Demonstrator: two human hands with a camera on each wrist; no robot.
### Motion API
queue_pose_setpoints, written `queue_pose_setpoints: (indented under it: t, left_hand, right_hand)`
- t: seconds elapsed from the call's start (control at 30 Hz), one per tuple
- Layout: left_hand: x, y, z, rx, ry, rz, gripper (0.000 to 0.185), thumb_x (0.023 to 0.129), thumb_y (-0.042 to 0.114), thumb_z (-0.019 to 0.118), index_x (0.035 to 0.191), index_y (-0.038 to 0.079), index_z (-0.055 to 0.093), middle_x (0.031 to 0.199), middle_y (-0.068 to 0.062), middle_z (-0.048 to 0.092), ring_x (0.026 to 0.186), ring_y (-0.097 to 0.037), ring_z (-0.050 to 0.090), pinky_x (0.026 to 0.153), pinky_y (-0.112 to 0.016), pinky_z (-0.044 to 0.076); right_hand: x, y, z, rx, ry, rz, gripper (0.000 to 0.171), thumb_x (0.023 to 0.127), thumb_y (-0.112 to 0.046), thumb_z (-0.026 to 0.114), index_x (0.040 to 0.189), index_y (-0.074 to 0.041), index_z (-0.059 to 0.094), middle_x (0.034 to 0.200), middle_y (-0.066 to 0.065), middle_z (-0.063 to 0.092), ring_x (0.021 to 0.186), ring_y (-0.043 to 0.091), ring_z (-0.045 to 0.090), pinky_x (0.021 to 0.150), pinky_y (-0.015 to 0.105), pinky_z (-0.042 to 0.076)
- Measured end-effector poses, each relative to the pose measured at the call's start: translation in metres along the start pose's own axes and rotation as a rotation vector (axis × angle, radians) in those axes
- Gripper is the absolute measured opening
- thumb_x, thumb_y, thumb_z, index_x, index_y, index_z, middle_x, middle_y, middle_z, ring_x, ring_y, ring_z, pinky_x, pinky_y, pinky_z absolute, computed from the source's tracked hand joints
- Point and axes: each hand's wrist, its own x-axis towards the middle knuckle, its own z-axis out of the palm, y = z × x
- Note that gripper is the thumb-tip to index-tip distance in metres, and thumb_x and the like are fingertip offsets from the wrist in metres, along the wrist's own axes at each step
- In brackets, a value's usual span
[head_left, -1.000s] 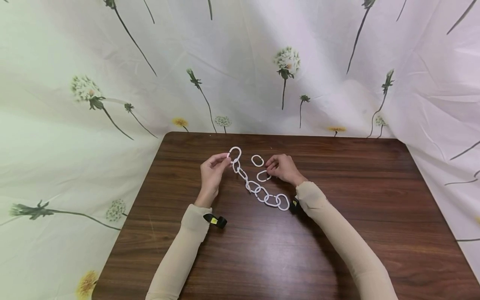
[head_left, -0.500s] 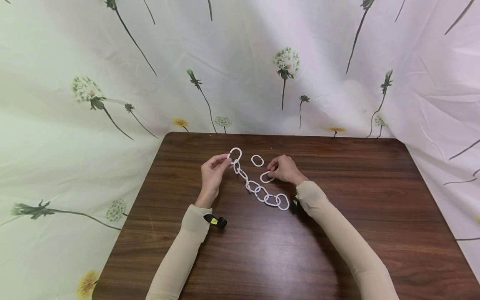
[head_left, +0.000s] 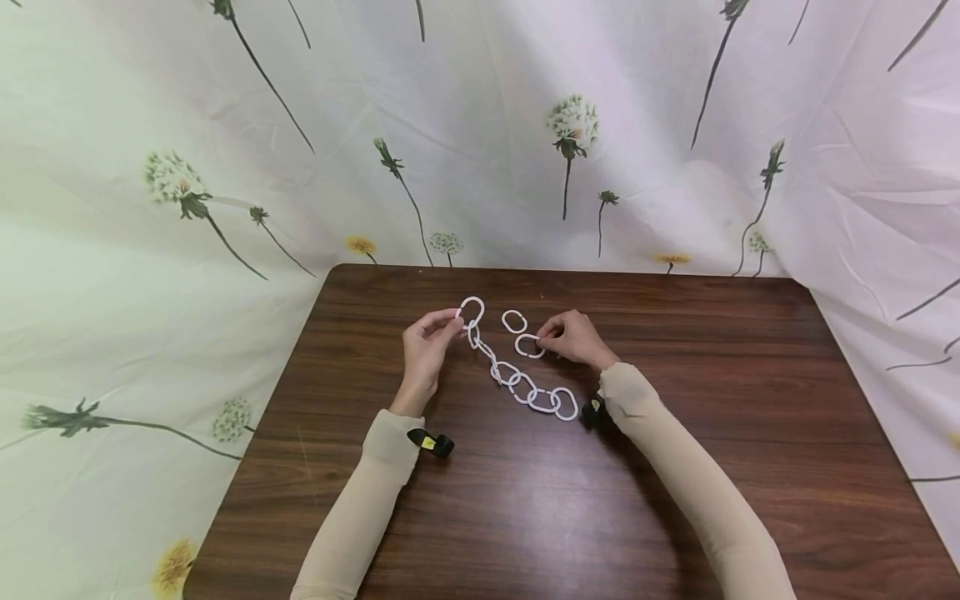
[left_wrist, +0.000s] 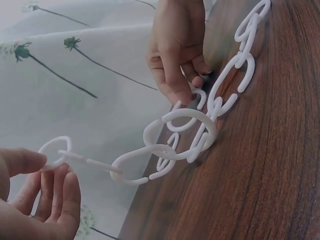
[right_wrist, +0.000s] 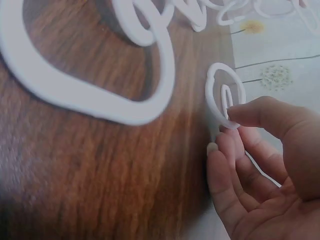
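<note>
A chain of several white plastic links (head_left: 516, 379) runs diagonally across the wooden table. My left hand (head_left: 426, 354) pinches its far-left end link between thumb and fingers, raising that end. In the left wrist view, the end link (left_wrist: 69, 144) sits at the fingertips and the chain slopes down to the tabletop. To the right, my right hand (head_left: 574, 337) pinches a separate white link (head_left: 517, 345) by its right end. Seen from the right wrist, that link (right_wrist: 209, 97) is gripped by thumb and forefinger. Small gaps show in several links.
Another loose white link (head_left: 504, 321) lies on the table (head_left: 720, 400) just behind the held one. A white curtain with a dandelion print (head_left: 487, 125) hangs along the table's back and left edges. Black cameras are strapped at both wrists.
The loose link in my right hand shifted right, then back left and slightly up, and more of it shows now. My left hand stays nearly still with the chain end.
</note>
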Motion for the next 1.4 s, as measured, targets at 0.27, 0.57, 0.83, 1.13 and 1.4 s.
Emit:
queue_pose_setpoints:
  t: [0.27, 0.57, 0.83, 1.13, 1.4]
  left_hand:
    - [0.001, -0.001, 0.0, -0.001, -0.006, 0.003, 0.032, 0.084, 0.0, 0.074, 0.11, -0.017, 0.063, 0.092, -0.008, 0.073, 0.08, -0.024, 0.071, 0.081, -0.039, 0.064]
    - [0.0, 0.001, 0.001, 0.022, 0.002, 0.005, 0.028, 0.084, 0.002, 0.075, 0.108, -0.012, 0.067, 0.093, -0.009, 0.073, 0.083, -0.031, 0.071, 0.092, -0.06, 0.054]
    - [-0.001, 0.003, -0.001, 0.019, -0.005, 0.019, 0.025, 0.084, 0.001, 0.075, 0.106, -0.009, 0.068, 0.092, -0.008, 0.073, 0.081, -0.028, 0.072, 0.083, -0.044, 0.063]
    - [0.0, 0.002, -0.003, 0.003, -0.02, 0.015, 0.027, 0.084, 0.001, 0.075, 0.107, -0.011, 0.068, 0.09, -0.002, 0.074, 0.084, -0.032, 0.07, 0.082, -0.04, 0.063]
    - [0.001, 0.002, 0.001, -0.006, -0.013, 0.004, 0.029, 0.083, 0.001, 0.076, 0.108, -0.012, 0.067, 0.088, -0.002, 0.074, 0.079, -0.024, 0.072, 0.08, -0.038, 0.064]
  right_hand:
    - [-0.001, -0.006, -0.006, 0.216, -0.01, 0.016, 0.011, 0.088, -0.009, 0.072, 0.094, -0.001, 0.072, 0.087, 0.018, 0.072, 0.069, 0.022, 0.072, 0.064, 0.038, 0.064]
    - [0.002, -0.02, -0.012, 0.263, 0.036, -0.017, 0.013, 0.089, -0.013, 0.072, 0.096, -0.002, 0.072, 0.088, 0.018, 0.074, 0.075, 0.036, 0.073, 0.07, 0.051, 0.062]
    - [0.003, -0.035, -0.016, 0.382, 0.055, -0.046, 0.014, 0.088, -0.005, 0.071, 0.098, 0.005, 0.07, 0.092, 0.029, 0.071, 0.071, 0.031, 0.074, 0.076, 0.058, 0.06]
    - [0.01, -0.049, -0.019, 0.438, 0.059, -0.085, 0.021, 0.088, -0.009, 0.073, 0.102, 0.006, 0.067, 0.098, 0.033, 0.07, 0.08, 0.04, 0.073, 0.078, 0.054, 0.061]
    - [0.014, -0.062, -0.02, 0.457, 0.07, -0.109, 0.021, 0.087, -0.01, 0.074, 0.101, 0.004, 0.068, 0.095, 0.026, 0.072, 0.084, 0.037, 0.073, 0.076, 0.045, 0.064]
